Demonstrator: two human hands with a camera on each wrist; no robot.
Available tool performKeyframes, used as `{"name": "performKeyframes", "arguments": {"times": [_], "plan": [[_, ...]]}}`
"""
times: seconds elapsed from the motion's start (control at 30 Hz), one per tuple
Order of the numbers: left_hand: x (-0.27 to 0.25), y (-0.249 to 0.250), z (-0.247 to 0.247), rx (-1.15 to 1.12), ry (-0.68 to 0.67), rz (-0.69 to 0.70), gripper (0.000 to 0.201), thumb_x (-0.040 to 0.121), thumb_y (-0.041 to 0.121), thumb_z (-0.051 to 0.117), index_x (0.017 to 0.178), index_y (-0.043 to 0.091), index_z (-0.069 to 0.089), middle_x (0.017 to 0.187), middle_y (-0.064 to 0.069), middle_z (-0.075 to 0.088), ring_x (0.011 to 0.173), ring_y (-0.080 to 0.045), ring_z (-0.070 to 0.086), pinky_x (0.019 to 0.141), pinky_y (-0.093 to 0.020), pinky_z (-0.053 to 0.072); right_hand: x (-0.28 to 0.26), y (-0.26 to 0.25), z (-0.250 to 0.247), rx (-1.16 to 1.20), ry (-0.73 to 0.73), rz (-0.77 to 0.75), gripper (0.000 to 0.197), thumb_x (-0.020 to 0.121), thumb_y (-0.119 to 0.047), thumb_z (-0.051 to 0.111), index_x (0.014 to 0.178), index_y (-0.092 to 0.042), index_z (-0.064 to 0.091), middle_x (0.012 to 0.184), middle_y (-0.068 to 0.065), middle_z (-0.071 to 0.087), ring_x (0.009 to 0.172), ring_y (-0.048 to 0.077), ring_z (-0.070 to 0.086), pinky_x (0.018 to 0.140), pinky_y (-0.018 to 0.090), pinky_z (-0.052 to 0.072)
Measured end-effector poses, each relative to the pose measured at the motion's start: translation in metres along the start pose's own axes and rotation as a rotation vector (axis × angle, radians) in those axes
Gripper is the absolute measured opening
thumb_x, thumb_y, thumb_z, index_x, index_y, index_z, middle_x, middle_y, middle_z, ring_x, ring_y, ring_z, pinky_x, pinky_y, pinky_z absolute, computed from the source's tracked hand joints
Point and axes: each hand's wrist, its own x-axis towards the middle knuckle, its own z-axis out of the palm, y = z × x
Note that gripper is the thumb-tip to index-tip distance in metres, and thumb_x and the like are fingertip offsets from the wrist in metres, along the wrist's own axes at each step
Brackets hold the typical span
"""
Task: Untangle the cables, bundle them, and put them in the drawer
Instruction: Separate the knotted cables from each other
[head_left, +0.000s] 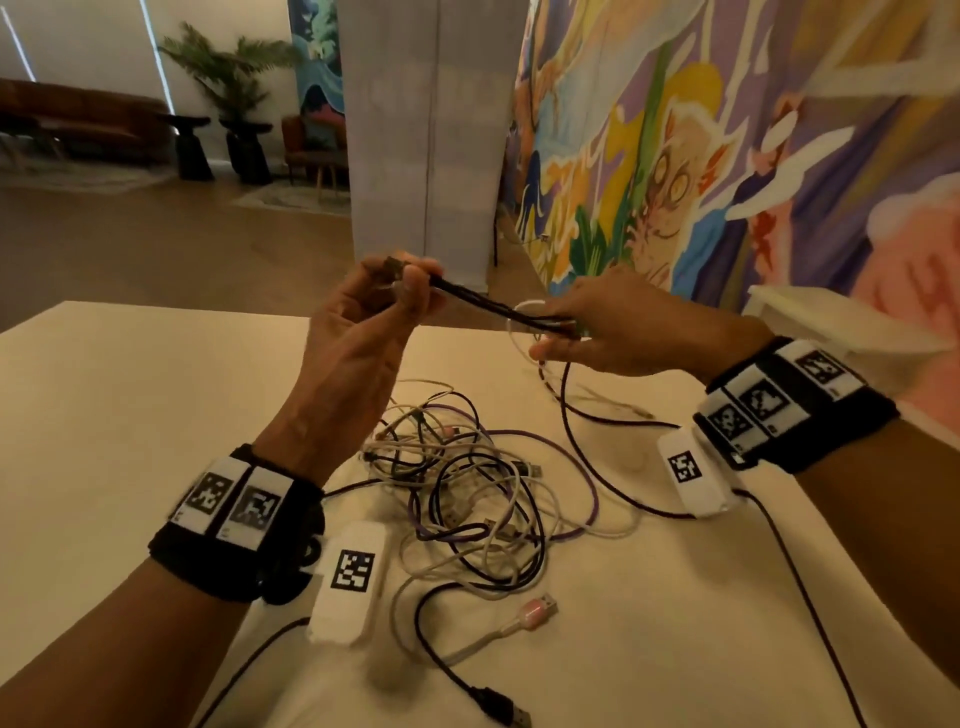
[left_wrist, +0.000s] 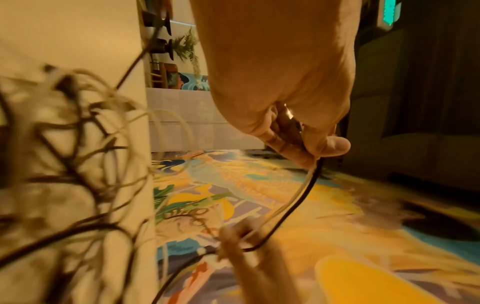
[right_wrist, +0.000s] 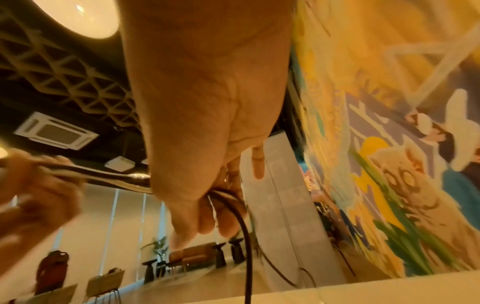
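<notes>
A tangle of black, white and purple cables (head_left: 467, 493) lies on the white table (head_left: 130, 415) between my forearms. Above it I stretch a folded black cable (head_left: 488, 304) between both hands. My left hand (head_left: 400, 286) pinches one end of its strands, plug at the fingertips. My right hand (head_left: 561, 332) grips the other end together with a white cable loop (head_left: 519, 312). In the left wrist view the black cable (left_wrist: 298, 201) runs from my left hand (left_wrist: 306, 144) down to the right one. In the right wrist view my right hand (right_wrist: 215, 209) is closed round the strands (right_wrist: 244, 226).
A pink USB plug (head_left: 540, 608) and a black USB plug (head_left: 506, 709) lie near the table's front. A white cabinet (head_left: 831, 322) stands at the right by the painted mural wall. A white pillar (head_left: 431, 130) rises beyond the table's far edge.
</notes>
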Motion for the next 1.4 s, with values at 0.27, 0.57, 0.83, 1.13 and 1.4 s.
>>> {"name": "performKeyframes", "arguments": {"times": [0.27,0.57,0.83,1.13,1.4], "plan": [[0.015,0.047,-0.03,-0.267,-0.05,0.128,0.023,0.096,0.019,0.065,0.118,0.015,0.058,0.119,0.003,0.067,0.112,-0.006,0.064,0.098,-0.019,0.052,-0.019,0.028,-0.057,-0.005,0.178,0.218,0.056,0.092,-0.075,0.055,0.114,-0.03,0.08,0.1,-0.002,0.056,0.093,0.018,0.053,0.075,0.034,0.042],[0.018,0.056,-0.026,-0.405,-0.073,0.051,0.026,0.086,0.031,0.083,0.106,0.022,0.071,0.114,0.006,0.068,0.098,-0.003,0.064,0.091,-0.014,0.052,-0.017,0.009,-0.037,0.881,-0.633,0.506,0.033,0.107,-0.037,0.063,0.107,-0.004,0.068,0.093,0.016,0.076,0.064,0.021,0.059,0.068,0.036,0.062],[0.024,0.069,-0.043,-0.487,-0.034,0.057,0.044,0.087,0.029,0.082,0.121,0.015,0.058,0.111,0.004,0.063,0.092,-0.001,0.066,0.076,-0.008,0.055,0.01,0.021,0.032,0.79,-0.869,0.521,0.03,0.107,-0.042,0.061,0.108,-0.013,0.067,0.084,0.009,0.069,0.056,0.016,0.049,0.053,0.024,0.049],[0.037,0.039,0.001,0.011,0.003,0.019,0.01,0.097,0.015,0.058,0.105,0.015,0.064,0.109,0.003,0.074,0.103,-0.008,0.07,0.096,-0.023,0.055,0.041,0.159,-0.032,0.585,0.721,0.33,0.016,0.103,-0.011,0.04,0.115,-0.02,0.044,0.099,0.001,0.053,0.082,0.022,0.056,0.075,0.053,0.052],[0.04,0.01,0.036,0.057,0.028,-0.123,0.029,0.088,0.023,0.069,0.114,0.009,0.069,0.107,-0.002,0.077,0.106,-0.013,0.074,0.097,-0.025,0.057,-0.021,0.189,0.016,1.019,-0.048,0.623,0.011,0.091,-0.021,0.073,0.101,-0.021,0.069,0.086,-0.001,0.071,0.083,0.019,0.07,0.062,0.03,0.054]]}}
